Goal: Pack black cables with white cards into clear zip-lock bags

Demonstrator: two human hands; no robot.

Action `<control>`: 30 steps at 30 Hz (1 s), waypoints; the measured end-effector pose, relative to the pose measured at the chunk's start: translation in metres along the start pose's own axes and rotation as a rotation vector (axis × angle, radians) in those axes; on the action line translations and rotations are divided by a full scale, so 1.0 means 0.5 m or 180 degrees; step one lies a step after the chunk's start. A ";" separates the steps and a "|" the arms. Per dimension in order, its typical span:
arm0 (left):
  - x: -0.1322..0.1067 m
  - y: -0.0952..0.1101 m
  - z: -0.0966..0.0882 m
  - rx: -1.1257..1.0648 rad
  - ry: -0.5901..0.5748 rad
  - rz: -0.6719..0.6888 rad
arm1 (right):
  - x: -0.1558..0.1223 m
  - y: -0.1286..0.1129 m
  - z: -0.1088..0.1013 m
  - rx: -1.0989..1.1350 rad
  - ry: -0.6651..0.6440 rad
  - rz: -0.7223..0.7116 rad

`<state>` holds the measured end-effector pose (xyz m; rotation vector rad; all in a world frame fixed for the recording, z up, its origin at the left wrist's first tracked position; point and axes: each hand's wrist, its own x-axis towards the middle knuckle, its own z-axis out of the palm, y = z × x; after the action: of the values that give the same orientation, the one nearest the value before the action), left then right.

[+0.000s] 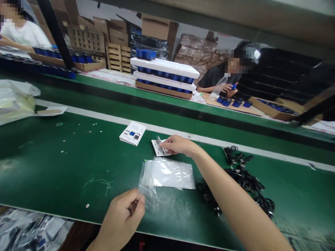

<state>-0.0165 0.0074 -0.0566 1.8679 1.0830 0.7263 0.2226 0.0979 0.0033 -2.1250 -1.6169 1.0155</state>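
Note:
My left hand is closed in a pinch on the edge of a clear plastic bag, low over the green table. The bag stretches up to a flat pile of clear plastic bags. Beyond that pile, my right hand has its fingers closed on a small printed leaflet, one part of which is lifted. Left of it lies a neat stack of white leaflets, the top one printed with small product pictures. Several bundled black cables lie right of the bags, partly behind my right forearm.
A filled plastic bag rests at the far left. Below the near edge sits a box of bagged items. Across the table, white trays hold blue parts. One person handles a blue part; another person is at the upper left.

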 end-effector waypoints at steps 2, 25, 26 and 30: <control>0.002 -0.001 -0.001 -0.0155 0.0040 -0.0163 | -0.013 0.006 -0.002 0.0116 0.0324 -0.0051; 0.043 0.037 -0.012 -0.0487 0.1983 -0.0413 | -0.291 -0.033 0.326 0.1953 0.2253 -0.0589; 0.044 0.036 -0.012 -0.0442 0.2039 -0.0397 | -0.291 -0.035 0.337 0.2278 0.2181 -0.0490; 0.046 0.036 -0.010 -0.0374 0.2116 -0.0383 | -0.287 -0.037 0.362 0.3463 0.1043 -0.0361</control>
<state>-0.0026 0.0249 -0.0365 1.4701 1.5037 1.3596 0.0689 -0.0621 -0.0629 -1.3214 -0.7121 1.0709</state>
